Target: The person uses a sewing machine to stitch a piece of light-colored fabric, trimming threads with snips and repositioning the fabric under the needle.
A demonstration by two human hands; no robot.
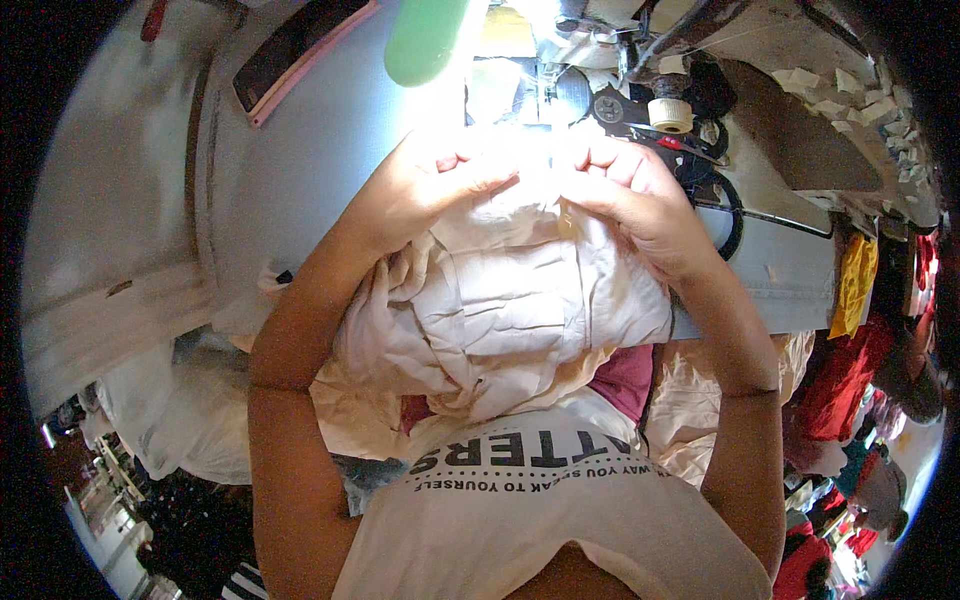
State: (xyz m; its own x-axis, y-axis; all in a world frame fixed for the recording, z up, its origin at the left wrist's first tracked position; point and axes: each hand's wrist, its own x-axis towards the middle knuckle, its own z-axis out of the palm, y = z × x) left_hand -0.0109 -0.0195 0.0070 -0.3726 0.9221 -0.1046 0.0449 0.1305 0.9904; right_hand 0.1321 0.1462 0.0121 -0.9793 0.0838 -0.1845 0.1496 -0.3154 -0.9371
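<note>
A bundle of creamy white cloth hangs over the table's near edge and spreads down toward my lap. My left hand pinches its upper edge between thumb and fingers. On the other side, my right hand is closed on the same edge, thumb toward the middle. Both hands lie just in front of what looks like a sewing machine. Strong lamp glare washes out the cloth between the fingertips, so its exact edge there is hidden.
A pale table carries a phone in a pink case at the far left. A green rounded piece juts in beside the lamp glare. At right are a ribbed cream knob, white scraps and yellow cloth.
</note>
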